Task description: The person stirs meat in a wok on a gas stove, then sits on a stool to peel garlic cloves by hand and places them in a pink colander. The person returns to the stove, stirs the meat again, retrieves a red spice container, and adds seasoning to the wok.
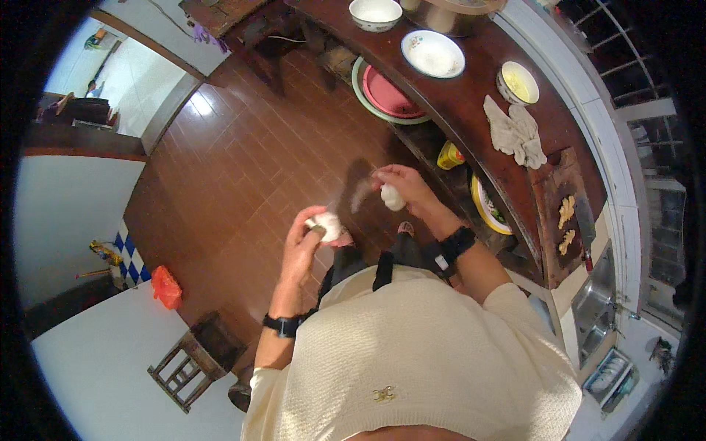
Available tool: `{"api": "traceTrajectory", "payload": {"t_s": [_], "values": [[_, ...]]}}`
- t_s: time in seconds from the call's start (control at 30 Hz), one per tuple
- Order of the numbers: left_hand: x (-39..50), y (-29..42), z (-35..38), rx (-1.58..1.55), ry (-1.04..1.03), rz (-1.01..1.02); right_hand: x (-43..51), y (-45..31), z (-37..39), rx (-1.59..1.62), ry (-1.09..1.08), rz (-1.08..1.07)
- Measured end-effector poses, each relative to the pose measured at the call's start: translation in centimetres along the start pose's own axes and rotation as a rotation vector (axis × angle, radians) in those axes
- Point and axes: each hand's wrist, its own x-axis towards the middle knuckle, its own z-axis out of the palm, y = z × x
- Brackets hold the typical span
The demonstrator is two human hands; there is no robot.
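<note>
My left hand [306, 234] holds a rounded white item [326, 226], possibly a garlic bulb, with its thumb across it. To the right and a little higher, my right hand [405, 190] has another white rounded item [392, 197] in its curled fingers; its fingertips are blurred, and a faint whitish streak shows beside them. The hands are apart, above the tiled floor. On the dark wooden counter lie a crumpled white cloth [514, 132], a bowl with yellowish contents [518, 82], a white dish [433, 54] and a bowl [376, 12].
A cutting board [557, 242] bears ginger pieces [566, 212] and a knife beside them. Beyond it is a metal sink [595, 308]. Basins, including a pink one [389, 93], and a yellow container [450, 155] stand below the counter. A wooden chair [190, 364] is at lower left.
</note>
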Motion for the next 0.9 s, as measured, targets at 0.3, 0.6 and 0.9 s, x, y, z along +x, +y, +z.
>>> {"api": "traceTrajectory", "payload": {"t_s": [0.3,0.6,0.9], "values": [[-0.2,-2.4,-10.8,-0.134,0.432,-0.187,15.2,5.7,-6.2,0.421,0.359,0.151],[2.0,-3.9,-9.7,-0.212,0.694,-0.299,26.4,7.6,-12.3,0.357,0.687,0.154],[7.1,-3.0,-5.4,-0.181,0.722,-0.399,30.1,4.9,-17.1,-0.998,0.292,-0.404]]}}
